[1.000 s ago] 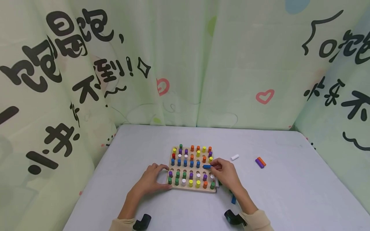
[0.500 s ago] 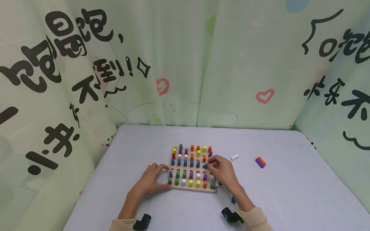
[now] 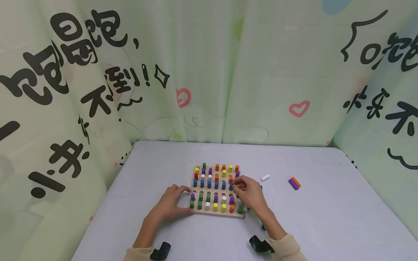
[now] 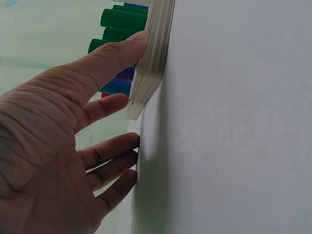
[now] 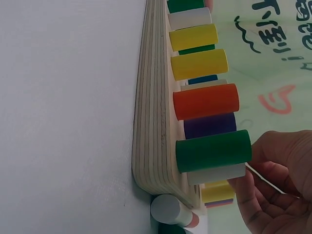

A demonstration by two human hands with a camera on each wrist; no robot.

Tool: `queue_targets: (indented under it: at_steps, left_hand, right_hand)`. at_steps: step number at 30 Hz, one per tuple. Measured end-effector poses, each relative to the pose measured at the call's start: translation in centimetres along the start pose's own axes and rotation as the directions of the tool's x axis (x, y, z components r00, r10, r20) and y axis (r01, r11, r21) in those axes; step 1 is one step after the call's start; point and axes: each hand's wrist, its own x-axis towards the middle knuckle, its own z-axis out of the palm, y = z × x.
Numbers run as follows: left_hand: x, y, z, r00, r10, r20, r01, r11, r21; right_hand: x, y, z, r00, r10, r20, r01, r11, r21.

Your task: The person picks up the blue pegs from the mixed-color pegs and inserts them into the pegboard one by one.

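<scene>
A wooden pegboard (image 3: 217,214) with rows of coloured pegs lies on the table. My left hand (image 3: 171,203) is at its left side, thumb and index finger touching the edge and the other fingers extended, as the left wrist view shows. My right hand (image 3: 252,194) reaches over the board's right side and pinches a blue peg (image 3: 231,187), upright at the right end of the blue row. In the right wrist view, a green peg (image 5: 214,150) and a white peg behind it partly hide the right fingertips (image 5: 246,190); the blue peg is out of sight there.
To the right lie a loose white peg (image 3: 265,177), a purple peg (image 3: 292,184) and an orange peg (image 3: 295,182). A blue peg (image 3: 263,227) is partly hidden by the right forearm. Another white peg (image 5: 168,209) lies against the board's corner. Curtains (image 3: 202,72) surround the table.
My right hand has moved slightly left, and the blue peg in its fingers has turned from lying flat to upright in the row. The left hand has stayed put.
</scene>
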Motion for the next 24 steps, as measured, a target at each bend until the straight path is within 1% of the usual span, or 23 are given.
queue_targets:
  at_steps: [3,9,15,24]
  left_hand:
    - [0.0,0.0,0.0,1.0,-0.008,0.0,0.008,1.0,0.004]
    - [0.0,-0.1,0.0,1.0,-0.003,-0.002,0.003,1.0,-0.001]
    - [0.1,0.0,0.0,1.0,-0.003,-0.006,0.002,1.0,-0.005]
    - [-0.1,0.0,0.1,1.0,-0.008,-0.002,0.008,1.0,0.001]
  right_hand:
    - [-0.2,-0.1,-0.2,1.0,0.006,-0.001,-0.006,1.0,0.001]
    - [-0.5,-0.2,-0.6,1.0,-0.004,-0.013,0.004,1.0,0.007]
    - [-1.1,0.1,-1.2,0.999,-0.014,-0.031,0.015,1.0,0.019]
    - [-1.8,0.7,-1.9,0.999,0.023,-0.045,-0.022,1.0,0.021]
